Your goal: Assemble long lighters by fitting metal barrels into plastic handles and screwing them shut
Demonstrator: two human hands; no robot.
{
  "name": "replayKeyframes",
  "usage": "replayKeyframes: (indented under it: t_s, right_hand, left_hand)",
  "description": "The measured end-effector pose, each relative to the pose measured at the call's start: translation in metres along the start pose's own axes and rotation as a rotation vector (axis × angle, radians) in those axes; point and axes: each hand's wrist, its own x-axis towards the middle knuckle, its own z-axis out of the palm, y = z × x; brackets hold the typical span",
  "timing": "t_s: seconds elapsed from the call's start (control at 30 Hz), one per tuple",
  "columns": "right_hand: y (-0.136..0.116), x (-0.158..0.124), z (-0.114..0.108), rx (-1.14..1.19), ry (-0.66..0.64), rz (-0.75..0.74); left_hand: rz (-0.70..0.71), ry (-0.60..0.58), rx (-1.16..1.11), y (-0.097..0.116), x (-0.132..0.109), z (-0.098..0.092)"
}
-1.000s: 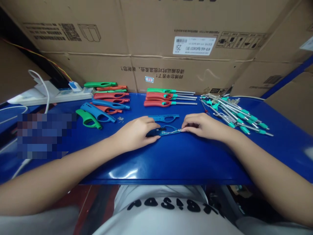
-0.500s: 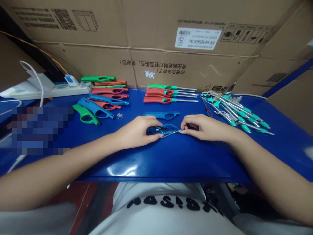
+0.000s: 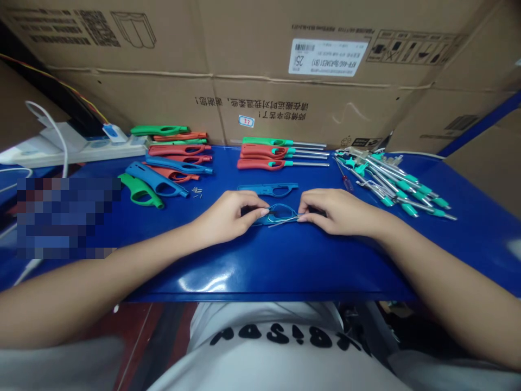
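A blue lighter shell half [image 3: 280, 215] with an oval trigger opening lies between my two hands near the middle of the table. My left hand [image 3: 234, 217] pinches its handle end with thumb and index finger, partly hiding it. At the shell's narrow end, my right hand [image 3: 331, 210] has thumb and fingertips closed on the tip. A thin pale wire or rod runs along the shell's lower edge beside the right fingertips. Just beyond lies another blue shell half [image 3: 260, 188], flat on the table and touched by neither hand.
Red and green lighters with metal tubes [image 3: 311, 164] lie at the back. Several metal tubes with teal ends [image 3: 378, 179] are piled at right, beside a screwdriver [image 3: 347, 182]. Coloured shells [image 3: 163, 182], small screws [image 3: 197, 191] and a power strip [image 3: 126, 149] are at left. A cardboard box [image 3: 163, 92] stands behind.
My left fingers have shifted from around the shell's handle to a pinch at its inner part. The right hand stays at the narrow end. The view has tilted slightly.
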Motion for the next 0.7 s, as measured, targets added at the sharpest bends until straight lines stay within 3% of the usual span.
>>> replayKeyframes:
  t_s: [0.2,0.33,0.7]
  right_hand:
    - [-0.002,-0.001,-0.002,-0.017,0.11,-0.022]
    - [-0.007,-0.003,-0.002,-0.025,0.165,-0.07]
    - [-0.01,-0.001,0.005,-0.221,0.18,-0.114]
  left_hand:
    - [-0.155,-0.011,-0.058,-0.002,0.002,-0.001]
    - [-0.188,-0.01,-0.077,-0.001,0.002,-0.001]
    - [0.031,0.109,0.107,0.011,-0.003,0.0]
